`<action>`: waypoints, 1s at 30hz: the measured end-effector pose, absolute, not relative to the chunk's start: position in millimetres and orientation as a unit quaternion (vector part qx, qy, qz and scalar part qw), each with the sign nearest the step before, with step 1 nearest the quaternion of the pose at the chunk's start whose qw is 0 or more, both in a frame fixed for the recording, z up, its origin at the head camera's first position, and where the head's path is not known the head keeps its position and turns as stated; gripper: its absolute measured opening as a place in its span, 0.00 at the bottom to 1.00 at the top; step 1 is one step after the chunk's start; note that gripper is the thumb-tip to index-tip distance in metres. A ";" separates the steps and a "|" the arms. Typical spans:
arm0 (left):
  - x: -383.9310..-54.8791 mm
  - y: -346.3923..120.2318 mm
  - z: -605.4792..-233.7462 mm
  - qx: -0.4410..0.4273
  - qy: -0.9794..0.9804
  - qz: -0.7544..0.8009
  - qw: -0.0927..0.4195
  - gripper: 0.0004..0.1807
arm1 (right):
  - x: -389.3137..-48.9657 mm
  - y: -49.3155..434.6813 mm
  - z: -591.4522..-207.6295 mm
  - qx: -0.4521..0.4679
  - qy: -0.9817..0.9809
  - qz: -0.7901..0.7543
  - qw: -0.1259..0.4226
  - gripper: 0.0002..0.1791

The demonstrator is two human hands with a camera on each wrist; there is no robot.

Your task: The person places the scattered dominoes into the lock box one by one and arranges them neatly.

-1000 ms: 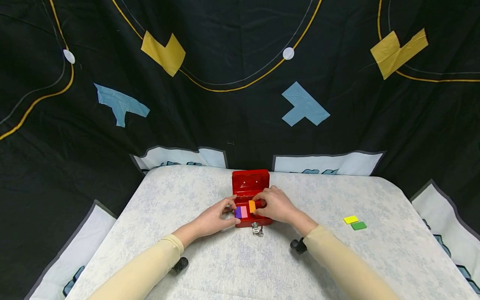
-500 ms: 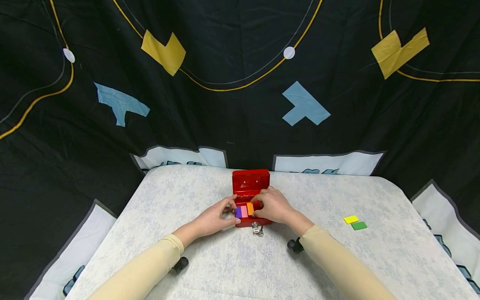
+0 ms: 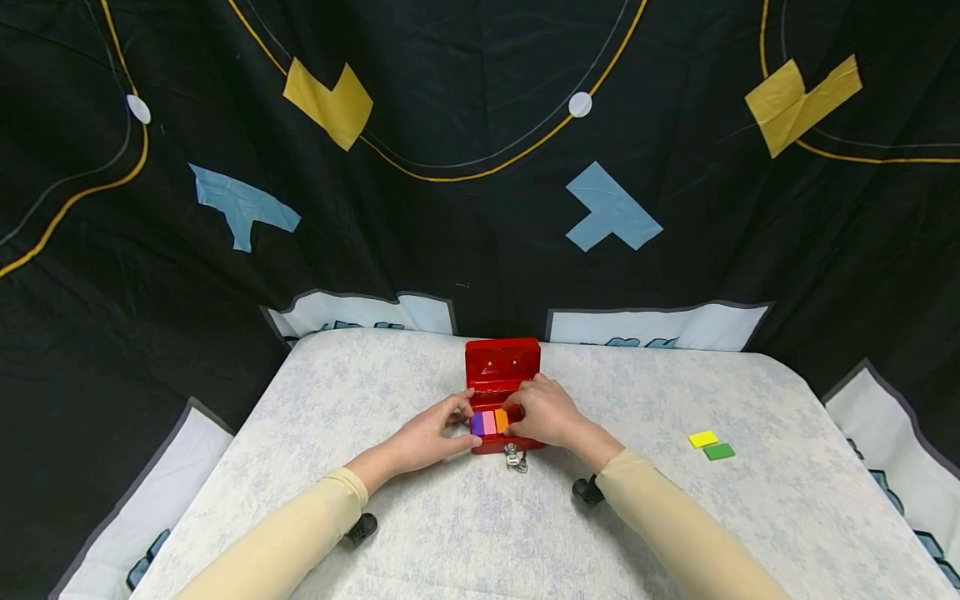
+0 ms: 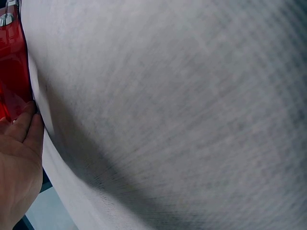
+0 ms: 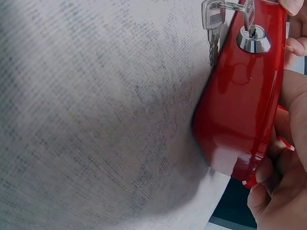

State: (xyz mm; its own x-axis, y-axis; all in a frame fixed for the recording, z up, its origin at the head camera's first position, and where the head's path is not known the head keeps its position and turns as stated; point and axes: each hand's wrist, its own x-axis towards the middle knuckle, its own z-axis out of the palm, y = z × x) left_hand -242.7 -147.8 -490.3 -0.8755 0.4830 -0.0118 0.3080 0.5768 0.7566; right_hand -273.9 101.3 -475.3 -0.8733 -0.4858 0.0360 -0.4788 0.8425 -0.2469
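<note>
A red metal cash box (image 3: 487,447) stands with its lid (image 3: 501,364) raised; keys (image 5: 214,21) hang from its front lock (image 5: 253,39). Inside, a purple block (image 3: 477,424) and a pink block (image 3: 489,422) lie side by side. My left hand (image 3: 423,433) grips the box's left side, thumb at the front rim and fingers along the side. An orange block (image 3: 502,420) sits right of the pink one, low in the box, pinched between thumb and index finger of my right hand (image 3: 551,412). That hand hides the box's right part; neither wrist view shows the blocks.
To the right on the pale patterned cloth (image 3: 450,533) lie a yellow block (image 3: 702,439) and a green block (image 3: 719,452), close together. A black curtain (image 3: 420,242) hangs behind the table. Wrist cameras sit beneath both forearms.
My right hand has lowered the orange block into the box and shifted it slightly left, beside the pink one. The left hand has stayed at the box's left side.
</note>
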 end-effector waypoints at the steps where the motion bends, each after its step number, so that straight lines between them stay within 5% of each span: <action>1: -242.6 -147.7 -490.2 0.224 0.882 0.401 0.109 0.24 | -273.8 101.0 -475.1 -0.251 0.960 -0.124 0.015 0.23; 30: -243.8 -147.3 -491.2 0.218 0.882 0.402 0.112 0.23 | -276.0 95.9 -477.1 -0.242 0.963 -0.113 0.027 0.23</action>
State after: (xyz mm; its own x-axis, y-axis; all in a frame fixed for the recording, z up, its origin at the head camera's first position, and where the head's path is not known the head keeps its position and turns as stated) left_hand -243.8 -147.3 -491.2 -0.8799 0.4746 -0.0219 0.2952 0.5822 0.7576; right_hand -276.0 95.9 -477.1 -0.8819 -0.4715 0.0034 -0.4594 0.8576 -0.2312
